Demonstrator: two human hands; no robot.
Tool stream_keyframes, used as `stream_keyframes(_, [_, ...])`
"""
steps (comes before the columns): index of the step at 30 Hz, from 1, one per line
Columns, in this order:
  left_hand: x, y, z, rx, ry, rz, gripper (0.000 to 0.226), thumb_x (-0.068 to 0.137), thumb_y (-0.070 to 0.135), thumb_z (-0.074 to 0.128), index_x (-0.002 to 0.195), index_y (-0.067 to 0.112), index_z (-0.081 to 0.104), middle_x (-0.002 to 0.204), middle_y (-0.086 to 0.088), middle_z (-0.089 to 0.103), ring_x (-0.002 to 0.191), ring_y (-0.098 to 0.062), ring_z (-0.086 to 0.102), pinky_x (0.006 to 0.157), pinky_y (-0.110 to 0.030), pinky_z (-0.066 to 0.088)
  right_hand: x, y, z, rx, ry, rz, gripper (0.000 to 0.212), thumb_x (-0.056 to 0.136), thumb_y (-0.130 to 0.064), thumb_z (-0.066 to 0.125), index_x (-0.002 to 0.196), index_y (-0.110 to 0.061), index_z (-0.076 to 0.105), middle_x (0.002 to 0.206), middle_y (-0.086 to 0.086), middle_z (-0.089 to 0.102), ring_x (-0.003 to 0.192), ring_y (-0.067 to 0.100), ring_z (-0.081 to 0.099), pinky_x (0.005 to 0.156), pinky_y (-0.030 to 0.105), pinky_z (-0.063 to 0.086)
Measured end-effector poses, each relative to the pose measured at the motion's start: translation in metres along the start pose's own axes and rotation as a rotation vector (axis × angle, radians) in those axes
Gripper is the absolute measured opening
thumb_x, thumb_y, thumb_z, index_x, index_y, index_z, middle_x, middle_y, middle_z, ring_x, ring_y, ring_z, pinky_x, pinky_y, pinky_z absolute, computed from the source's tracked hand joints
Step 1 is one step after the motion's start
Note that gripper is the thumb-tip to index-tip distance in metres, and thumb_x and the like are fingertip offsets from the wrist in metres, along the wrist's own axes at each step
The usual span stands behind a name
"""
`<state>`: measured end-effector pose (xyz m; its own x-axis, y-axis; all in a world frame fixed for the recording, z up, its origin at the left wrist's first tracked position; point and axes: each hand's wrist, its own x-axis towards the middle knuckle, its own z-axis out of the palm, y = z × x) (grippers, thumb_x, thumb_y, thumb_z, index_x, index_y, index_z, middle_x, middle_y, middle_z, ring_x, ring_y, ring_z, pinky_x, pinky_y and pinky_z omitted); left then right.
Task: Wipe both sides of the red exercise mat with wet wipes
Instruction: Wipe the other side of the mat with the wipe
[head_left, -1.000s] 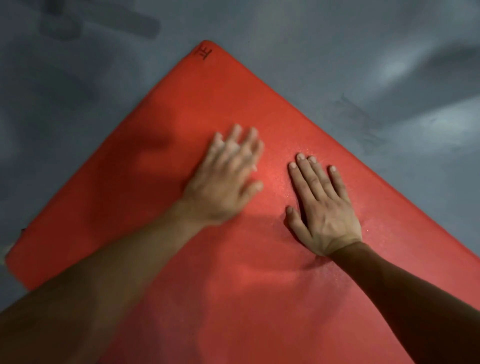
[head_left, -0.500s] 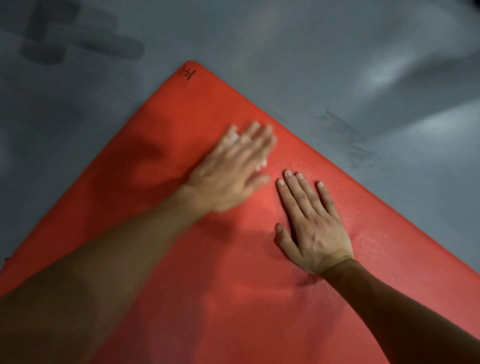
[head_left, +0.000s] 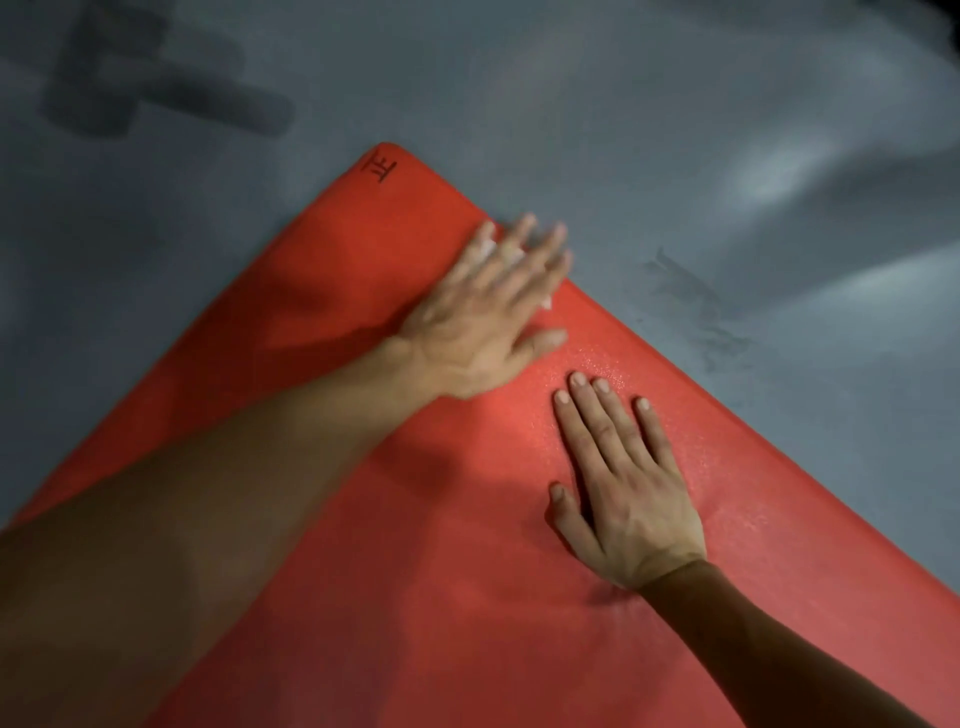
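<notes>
Looking down from the head camera, we see the red exercise mat (head_left: 467, 597) lying flat on a grey floor (head_left: 675, 130), turned so that one corner points away from us; a small dark mark (head_left: 384, 169) is printed just inside that far corner.

Our left hand (head_left: 488, 317) reaches forward across the mat, the forearm running in from the lower left edge of the view. This hand lies palm down near the mat's right-hand edge, fingers straight and slightly fanned, their tips at or just over that edge. It is smeared by motion blur, so we read its outline only roughly. Bits of white show between and beside the fingers, which is probably the wet wipe (head_left: 543, 300) pressed under the flat palm, though the blur keeps us from being sure. We see no curl in the fingers; they seem to press rather than pinch.

Our right hand (head_left: 628, 499) is sharp in the view. It rests palm down on the mat nearer to us, fingers straight and close together, little finger set a bit apart, thumb angled out to the left. Its forearm comes in from the lower right. The two hands lie near each other without touching, the left thumb just beyond the right fingertips.
</notes>
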<state>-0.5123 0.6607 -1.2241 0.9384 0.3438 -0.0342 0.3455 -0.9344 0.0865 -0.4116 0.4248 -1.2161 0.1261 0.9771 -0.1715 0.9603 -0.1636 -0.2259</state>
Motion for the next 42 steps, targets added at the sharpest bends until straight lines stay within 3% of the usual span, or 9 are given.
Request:
stream_keyframes(3, [-0.001,-0.014,-0.005,0.003,-0.063,0.141,0.07,0.107,0.056,0.023,0.163,0.014,0.025,0.172,-0.008,0.018,0.159,-0.029,0.014,0.128,-0.054,0.008,0.001,0.0,0.0,-0.004,-0.007,0.001,0.081,0.092,-0.046,0.044,0.162,-0.011,0.022,0.171,0.007,0.013,0.158,0.023,0.01,0.126,0.052,0.014])
stream_keyframes(8, [0.028,-0.057,-0.015,-0.062,-0.115,-0.25,0.082,0.101,0.061,0.01,0.164,0.009,0.022,0.172,-0.01,0.011,0.16,-0.032,0.005,0.128,-0.055,0.001,0.002,0.002,0.001,-0.006,-0.027,0.002,0.082,0.091,-0.047,0.044,0.162,-0.012,0.022,0.171,0.006,0.013,0.158,0.023,0.011,0.126,0.053,0.015])
stream_keyframes(13, [0.006,-0.044,-0.014,0.013,-0.146,0.144,0.072,0.106,0.057,0.021,0.164,0.014,0.02,0.172,-0.007,0.014,0.16,-0.029,0.01,0.129,-0.052,0.006,0.003,0.002,0.0,0.009,-0.022,0.003,0.081,0.09,-0.046,0.045,0.161,-0.011,0.026,0.17,0.007,0.016,0.157,0.023,0.015,0.125,0.054,0.019])
stream_keyframes(18, [0.033,-0.104,-0.022,-0.043,-0.199,-0.314,0.085,0.096,0.062,0.002,0.165,0.015,0.015,0.174,-0.004,0.006,0.16,-0.026,0.0,0.127,-0.05,-0.004,0.004,0.001,0.0,0.012,-0.018,0.002,0.082,0.088,-0.045,0.046,0.16,-0.01,0.028,0.17,0.007,0.018,0.157,0.024,0.018,0.125,0.053,0.017])
stream_keyframes(24, [0.03,-0.106,-0.03,-0.059,-0.25,-0.203,0.08,0.098,0.062,0.004,0.166,0.019,0.011,0.174,0.001,0.002,0.16,-0.021,-0.003,0.127,-0.047,-0.005,0.004,0.001,-0.001,0.024,-0.018,0.004,0.082,0.087,-0.045,0.046,0.159,-0.01,0.03,0.17,0.006,0.018,0.157,0.024,0.018,0.126,0.052,0.013])
stream_keyframes(29, [0.042,-0.139,-0.029,-0.079,-0.24,-0.34,0.067,0.108,0.054,0.022,0.165,0.019,0.013,0.174,0.001,0.004,0.16,-0.02,-0.002,0.127,-0.046,-0.006,0.004,0.001,-0.001,0.043,-0.004,0.004,0.08,0.088,-0.045,0.047,0.158,-0.009,0.033,0.169,0.007,0.022,0.155,0.026,0.023,0.124,0.054,0.019])
stream_keyframes(33, [0.021,-0.145,-0.035,-0.275,-0.221,-0.612,0.072,0.109,0.05,0.027,0.164,0.009,0.009,0.173,-0.011,0.004,0.16,-0.028,0.0,0.129,-0.046,-0.002,0.004,0.003,0.0,0.038,-0.002,0.005,0.079,0.088,-0.045,0.046,0.157,-0.008,0.034,0.169,0.007,0.023,0.155,0.026,0.023,0.125,0.054,0.018])
stream_keyframes(37, [-0.019,-0.119,-0.038,-0.186,-0.197,-0.382,0.08,0.102,0.056,0.018,0.164,0.005,0.012,0.172,-0.015,0.003,0.159,-0.034,-0.001,0.129,-0.043,-0.003,0.004,0.002,0.0,0.041,0.001,0.008,0.073,0.095,-0.046,0.035,0.158,-0.009,0.033,0.168,0.009,0.023,0.155,0.026,0.022,0.123,0.056,0.02])
stream_keyframes(42, [0.02,-0.142,-0.032,-0.269,-0.197,-0.447,0.076,0.102,0.056,0.019,0.165,0.014,0.009,0.174,-0.004,0.004,0.16,-0.023,0.003,0.129,-0.045,0.004,0.006,0.003,0.001,0.024,-0.005,-0.001,0.083,0.083,-0.045,0.048,0.156,-0.007,0.036,0.168,0.01,0.025,0.156,0.027,0.021,0.125,0.054,0.015])
